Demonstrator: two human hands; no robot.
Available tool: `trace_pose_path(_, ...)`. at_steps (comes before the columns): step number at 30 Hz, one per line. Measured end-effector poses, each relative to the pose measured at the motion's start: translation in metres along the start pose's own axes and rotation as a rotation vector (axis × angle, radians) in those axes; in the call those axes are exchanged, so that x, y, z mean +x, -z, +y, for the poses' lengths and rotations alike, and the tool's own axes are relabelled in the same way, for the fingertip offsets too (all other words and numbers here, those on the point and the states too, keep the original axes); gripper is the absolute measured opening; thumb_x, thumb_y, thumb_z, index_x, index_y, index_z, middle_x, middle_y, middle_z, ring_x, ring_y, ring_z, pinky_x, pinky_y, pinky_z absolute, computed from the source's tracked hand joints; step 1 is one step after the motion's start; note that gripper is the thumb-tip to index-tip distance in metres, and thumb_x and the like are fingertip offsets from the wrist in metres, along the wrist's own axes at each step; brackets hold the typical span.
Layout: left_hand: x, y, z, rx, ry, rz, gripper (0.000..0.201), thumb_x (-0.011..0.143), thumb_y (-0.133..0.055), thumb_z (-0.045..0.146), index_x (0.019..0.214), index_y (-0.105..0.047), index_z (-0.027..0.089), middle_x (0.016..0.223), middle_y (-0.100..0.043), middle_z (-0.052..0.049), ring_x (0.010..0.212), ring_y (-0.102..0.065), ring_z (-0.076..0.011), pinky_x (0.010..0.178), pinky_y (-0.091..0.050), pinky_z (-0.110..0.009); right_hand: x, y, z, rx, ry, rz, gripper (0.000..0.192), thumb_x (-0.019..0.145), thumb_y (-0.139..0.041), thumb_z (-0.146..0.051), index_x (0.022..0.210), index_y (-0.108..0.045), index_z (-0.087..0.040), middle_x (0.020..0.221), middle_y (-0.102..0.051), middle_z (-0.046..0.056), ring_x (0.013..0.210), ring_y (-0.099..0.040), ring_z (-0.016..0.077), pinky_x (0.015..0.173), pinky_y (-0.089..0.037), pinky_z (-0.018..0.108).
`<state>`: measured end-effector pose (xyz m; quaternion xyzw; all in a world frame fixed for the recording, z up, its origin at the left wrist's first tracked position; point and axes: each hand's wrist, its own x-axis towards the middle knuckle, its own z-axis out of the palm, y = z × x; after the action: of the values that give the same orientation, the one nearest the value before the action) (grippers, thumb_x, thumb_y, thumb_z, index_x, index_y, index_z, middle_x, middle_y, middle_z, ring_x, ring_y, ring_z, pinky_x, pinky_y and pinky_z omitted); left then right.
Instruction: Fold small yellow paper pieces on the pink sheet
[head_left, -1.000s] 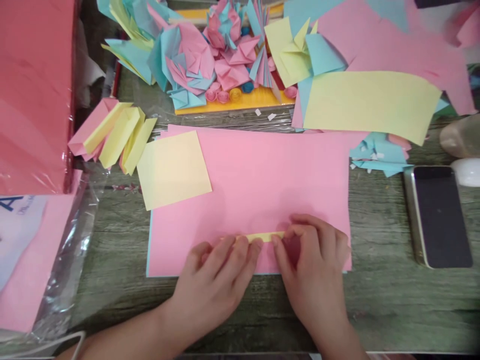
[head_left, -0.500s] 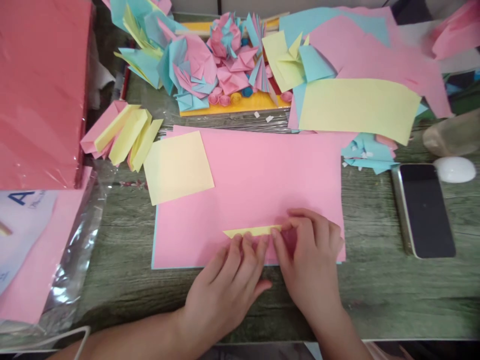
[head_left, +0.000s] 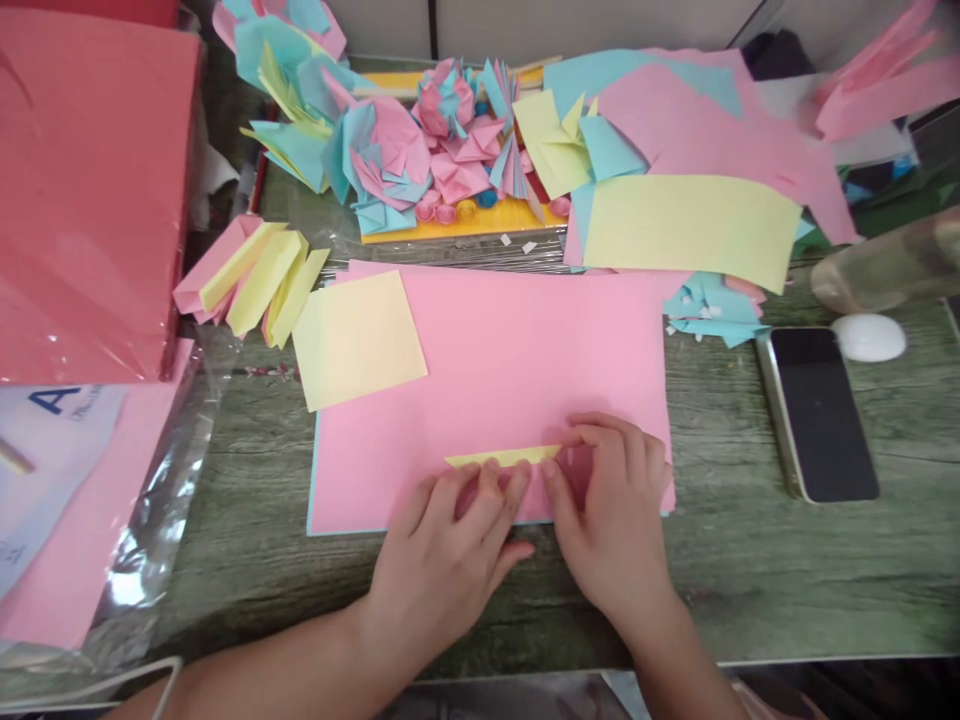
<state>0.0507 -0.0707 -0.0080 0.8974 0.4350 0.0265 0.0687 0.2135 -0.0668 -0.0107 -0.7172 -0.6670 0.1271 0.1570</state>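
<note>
A narrow folded yellow paper strip (head_left: 501, 457) lies on a large pink sheet (head_left: 495, 360) near the table's front edge. My left hand (head_left: 450, 560) presses its fingertips along the strip's lower edge. My right hand (head_left: 611, 520) pinches the strip's right end between thumb and fingers. Most of the strip is hidden under my fingers. A light blue sheet peeks out under the pink one at its left and bottom edges.
A yellow square (head_left: 358, 338) overlaps the pink sheet's upper left corner. Folded pink and yellow pieces (head_left: 251, 275) lie left of it. Folded paper flowers (head_left: 442, 140) sit at the back, a phone (head_left: 821, 412) at right, a wrapped red paper pack (head_left: 82, 200) at left.
My left hand has slid right and back from the strip's top, so more of the yellow strip shows. My view has shifted a little; the right hand keeps its pinch.
</note>
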Motion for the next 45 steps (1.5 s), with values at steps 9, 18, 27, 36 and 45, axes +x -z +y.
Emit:
trace_pose_path(9, -0.003, 0.002, 0.005, 0.019, 0.071, -0.004, 0.05, 0.088, -0.04, 0.051, 0.131, -0.04, 0.026, 0.119, -0.059, 0.003, 0.102, -0.046, -0.0204, 0.078, -0.03, -0.041, 0.001, -0.002, -0.001, 0.032, -0.004, 0.029, 0.024, 0.079, -0.05, -0.021, 0.102, -0.043, -0.02, 0.105, -0.051, 0.008, 0.094, -0.042, 0.0255, 0.079, -0.034, 0.043)
trace_pose_path(18, -0.019, 0.005, 0.008, -0.036, 0.019, -0.027, 0.048, 0.087, -0.043, 0.046, 0.131, -0.04, 0.026, 0.129, -0.051, -0.01, 0.12, -0.042, -0.0274, 0.088, -0.029, -0.048, 0.001, 0.0, -0.002, 0.024, -0.009, -0.01, 0.027, 0.079, -0.049, -0.02, 0.106, -0.046, -0.023, 0.106, -0.049, 0.007, 0.097, -0.041, 0.0267, 0.078, -0.034, 0.044)
trace_pose_path(27, -0.02, 0.005, 0.004, 0.062, -0.022, -0.048, 0.042, 0.091, -0.037, 0.043, 0.13, -0.039, 0.026, 0.14, -0.038, -0.006, 0.122, -0.039, -0.0238, 0.085, -0.028, -0.046, 0.002, 0.0, -0.003, 0.037, -0.017, -0.028, 0.029, 0.079, -0.047, -0.019, 0.108, -0.046, -0.024, 0.107, -0.048, 0.006, 0.096, -0.041, 0.0258, 0.078, -0.034, 0.044)
trace_pose_path(36, -0.016, 0.004, 0.003, 0.141, -0.06, -0.007, 0.039, 0.089, -0.035, 0.05, 0.12, -0.048, 0.029, 0.138, -0.041, -0.001, 0.119, -0.041, -0.0205, 0.082, -0.028, -0.04, 0.002, -0.001, -0.003, 0.004, -0.035, 0.013, 0.033, 0.076, -0.05, -0.021, 0.11, -0.048, -0.023, 0.106, -0.051, 0.007, 0.095, -0.042, 0.0265, 0.078, -0.034, 0.044)
trace_pose_path(45, -0.017, 0.004, 0.003, 0.138, -0.071, -0.035, 0.043, 0.089, -0.035, 0.052, 0.122, -0.046, 0.027, 0.14, -0.038, -0.003, 0.123, -0.037, -0.0233, 0.084, -0.029, -0.042, 0.002, -0.005, -0.009, -0.062, -0.061, 0.062, 0.04, 0.073, -0.06, -0.035, 0.109, -0.049, -0.022, 0.107, -0.053, 0.008, 0.097, -0.041, 0.0279, 0.08, -0.032, 0.044)
